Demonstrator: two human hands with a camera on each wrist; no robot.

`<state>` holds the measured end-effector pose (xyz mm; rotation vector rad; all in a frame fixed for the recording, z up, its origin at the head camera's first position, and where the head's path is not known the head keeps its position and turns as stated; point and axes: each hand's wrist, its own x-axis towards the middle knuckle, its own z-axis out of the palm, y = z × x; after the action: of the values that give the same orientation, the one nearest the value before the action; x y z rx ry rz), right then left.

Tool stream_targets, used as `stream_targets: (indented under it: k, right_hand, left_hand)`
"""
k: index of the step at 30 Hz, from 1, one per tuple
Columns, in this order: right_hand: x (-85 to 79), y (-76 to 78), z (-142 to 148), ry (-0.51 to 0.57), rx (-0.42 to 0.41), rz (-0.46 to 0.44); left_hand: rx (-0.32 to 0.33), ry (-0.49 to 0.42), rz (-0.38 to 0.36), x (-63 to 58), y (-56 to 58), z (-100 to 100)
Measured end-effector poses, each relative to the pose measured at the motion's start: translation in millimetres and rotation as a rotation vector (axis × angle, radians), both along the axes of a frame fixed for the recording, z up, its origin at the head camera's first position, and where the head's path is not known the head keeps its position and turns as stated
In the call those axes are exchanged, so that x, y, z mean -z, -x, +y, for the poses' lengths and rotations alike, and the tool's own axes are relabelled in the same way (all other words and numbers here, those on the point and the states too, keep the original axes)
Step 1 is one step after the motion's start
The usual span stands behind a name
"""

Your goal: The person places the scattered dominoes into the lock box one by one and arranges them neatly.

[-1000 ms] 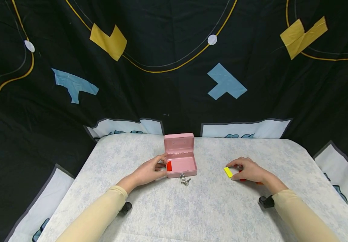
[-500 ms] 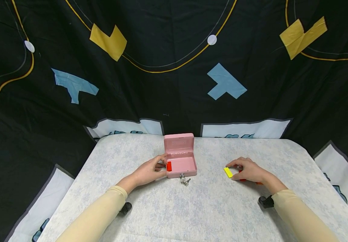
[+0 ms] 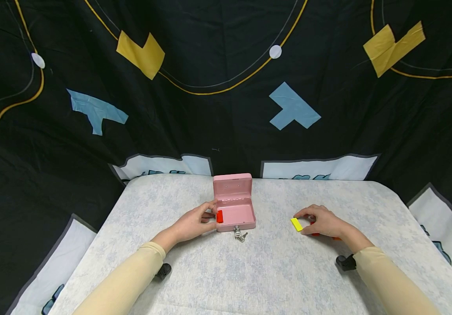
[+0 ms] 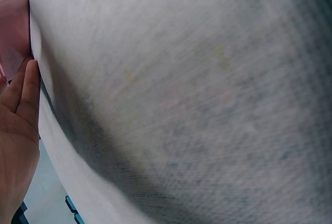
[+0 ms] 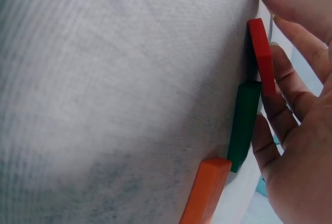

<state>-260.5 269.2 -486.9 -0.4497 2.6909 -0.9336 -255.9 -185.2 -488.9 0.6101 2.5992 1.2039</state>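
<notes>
Center of the frame, you've got the pink cash box on the table, lid raised, padlock and keys at its front. First red block is at the box's left side, apparently inside. Your left hand is at that wall, touching the box; can't tell whether the fingers grip the box or that block. Right of center, your right hand pinches the yellow block by its ends, well apart from the box. Under and behind that hand: second red block, green block, orange block, roughly in a line. My read: early on. Box is open, one block looks placed; yellow plus those three remain outside.
</notes>
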Motion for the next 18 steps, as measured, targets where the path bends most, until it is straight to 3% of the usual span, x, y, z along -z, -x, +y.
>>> stream_targets:
  k: [18]
  right_hand:
    - [-1.2,0.1,0.5,0.032,0.005,-0.02]
  left_hand:
    - [-0.001,-0.003,-0.001,1.8,1.3,0.1]
